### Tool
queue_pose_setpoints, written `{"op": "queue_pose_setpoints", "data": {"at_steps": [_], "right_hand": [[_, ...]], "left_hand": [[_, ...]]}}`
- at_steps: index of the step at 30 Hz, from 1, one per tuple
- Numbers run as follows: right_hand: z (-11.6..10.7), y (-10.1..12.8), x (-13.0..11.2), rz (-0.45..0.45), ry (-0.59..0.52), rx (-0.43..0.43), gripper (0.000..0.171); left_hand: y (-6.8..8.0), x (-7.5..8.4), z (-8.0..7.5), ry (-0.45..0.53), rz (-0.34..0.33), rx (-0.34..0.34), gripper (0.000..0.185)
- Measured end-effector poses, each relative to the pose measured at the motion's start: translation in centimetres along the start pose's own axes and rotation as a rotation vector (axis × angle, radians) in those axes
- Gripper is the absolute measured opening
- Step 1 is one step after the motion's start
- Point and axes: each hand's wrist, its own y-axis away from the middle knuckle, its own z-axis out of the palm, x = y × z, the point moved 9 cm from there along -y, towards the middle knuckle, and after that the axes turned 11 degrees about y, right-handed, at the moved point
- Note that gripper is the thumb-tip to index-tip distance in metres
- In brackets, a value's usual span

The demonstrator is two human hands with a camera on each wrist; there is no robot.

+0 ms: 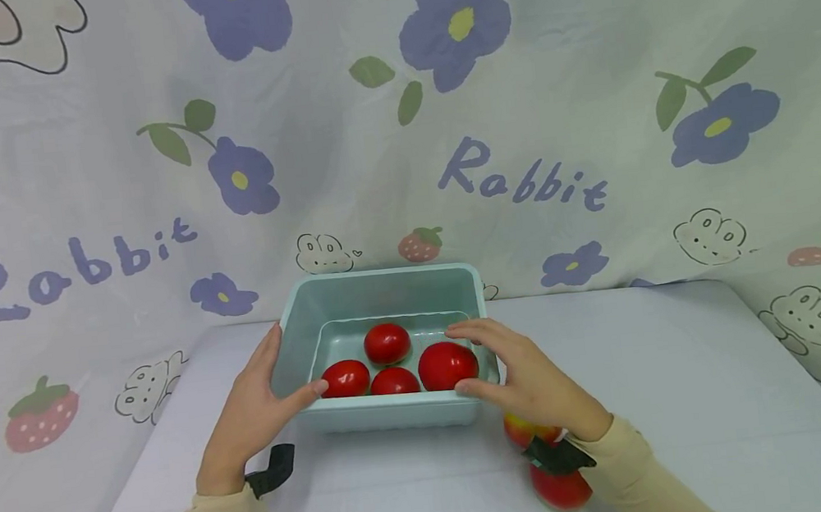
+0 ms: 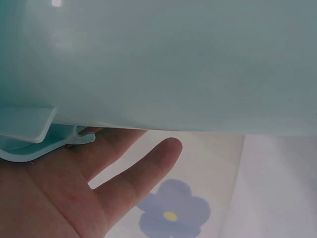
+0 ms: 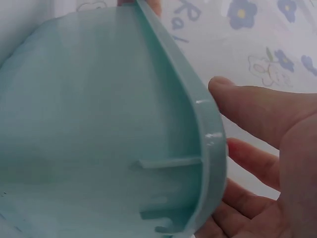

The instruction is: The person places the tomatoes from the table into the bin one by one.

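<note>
A: What do we record for the bin (image 1: 377,292)?

B: A pale green, smooth plastic rectangular bin with rounded corners, standing on the white table (image 1: 691,394), centre. No label on it is readable. It holds four glossy red tomatoes (image 1: 447,364).

A: Hand contact?

B: Our left hand (image 1: 256,409) presses the left wall, fingers straight and together, thumb over the rim. Our right hand (image 1: 520,373) cups the right wall, fingers spread and lightly bent.

A: Surroundings?

B: Two more tomatoes (image 1: 561,489) lie under the right wrist. The backdrop cloth (image 1: 589,107) reads "Rabbit", printed with flowers and strawberries.
</note>
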Motion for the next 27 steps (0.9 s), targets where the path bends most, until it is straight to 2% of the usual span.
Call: {"op": "queue_pose_setpoints", "data": {"at_steps": [4, 12, 18, 27], "right_hand": [[-0.6, 0.0, 0.2, 0.004, -0.012, -0.001, 0.059], [-2.5, 0.2, 0.9, 0.011, 0.006, 0.056, 0.057], [-3.7, 0.3, 1.3, 0.049, 0.027, 0.096, 0.057], [-4.3, 1.5, 2.6, 0.105, 0.049, 0.141, 0.055]], "left_hand": [[0.1, 0.1, 0.0, 0.004, -0.004, 0.000, 0.108], [0.0, 0.1, 0.0, 0.014, 0.007, 0.008, 0.107], [0.1, 0.0, -0.2, 0.019, 0.008, 0.012, 0.108], [0.0, 0.3, -0.3, 0.010, 0.005, 0.005, 0.108]]}}
